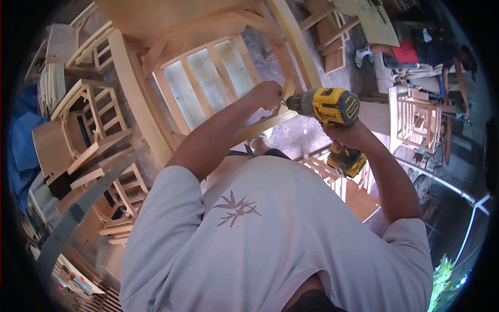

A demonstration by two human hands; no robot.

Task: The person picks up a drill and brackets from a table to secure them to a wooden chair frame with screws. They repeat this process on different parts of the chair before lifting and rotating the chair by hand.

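Observation:
My right hand (340,134) is wrapped round the handle of a yellow and black cordless drill (332,106), whose chuck points left. Close to the drill's tip, my left hand (269,95) has its fingers pinched together beside a corner of the wooden chair frame (270,125). Whatever is between those fingers is too small to make out. The drill tip lies at the joint of the front rail and a long upright post (299,44). Slats of the frame show beyond my left forearm.
Wooden chairs (93,119) stand on the left, with blue cloth (23,140) behind them. More chair frames (418,119) stand on the right. Another person in red shorts (404,52) is at the upper right. Below the drill are more slatted wooden parts.

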